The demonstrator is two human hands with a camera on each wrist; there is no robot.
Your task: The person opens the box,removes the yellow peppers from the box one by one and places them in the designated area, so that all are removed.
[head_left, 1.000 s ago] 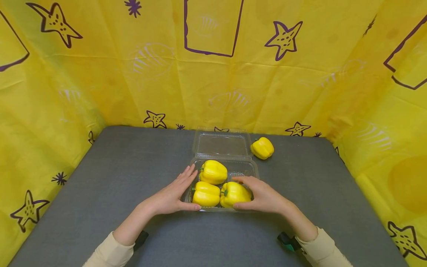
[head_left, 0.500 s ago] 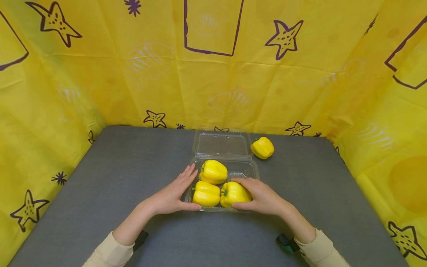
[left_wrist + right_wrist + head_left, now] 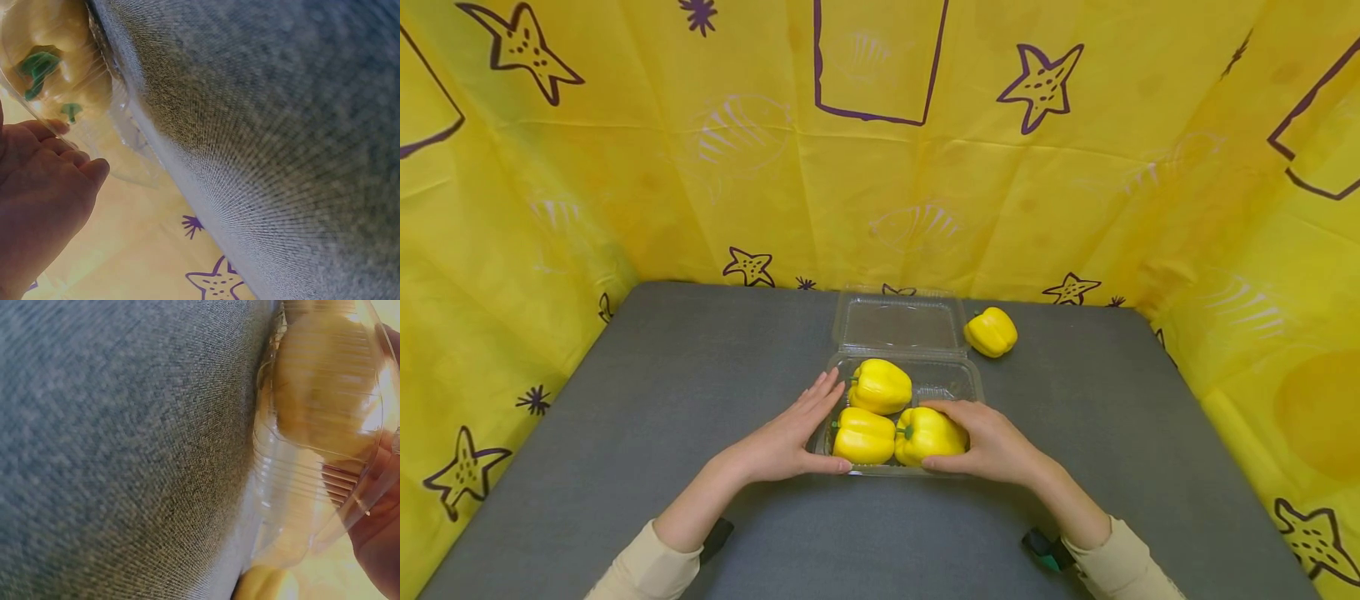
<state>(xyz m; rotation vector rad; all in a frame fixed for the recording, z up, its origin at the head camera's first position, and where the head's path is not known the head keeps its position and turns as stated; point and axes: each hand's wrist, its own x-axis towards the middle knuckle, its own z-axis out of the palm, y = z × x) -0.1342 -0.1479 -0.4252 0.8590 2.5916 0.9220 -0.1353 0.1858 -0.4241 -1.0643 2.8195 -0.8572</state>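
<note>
A clear plastic clamshell container (image 3: 973, 372) stands on the grey table with its lid folded back. Inside are three yellow bell peppers: one at back left (image 3: 882, 386), one at front left (image 3: 863, 437), one at front right (image 3: 928, 437). My right hand (image 3: 1000, 442) holds the front-right pepper, thumb at the front rim and fingers over its far side. My left hand (image 3: 782, 433) lies along the container's left side, fingers extended, thumb touching the front left corner. The left wrist view shows green stems (image 3: 40, 67) through the plastic wall.
Beside the lid (image 3: 898, 325), a fourth yellow bell pepper (image 3: 992, 332) lies on the table (image 3: 715, 350) to the right. A yellow patterned cloth (image 3: 880, 183) hangs behind and at both sides. The container's back right part holds no pepper.
Little differs. The right hand has shifted very slightly at the front-right pepper; the left hand and the container stay in place.
</note>
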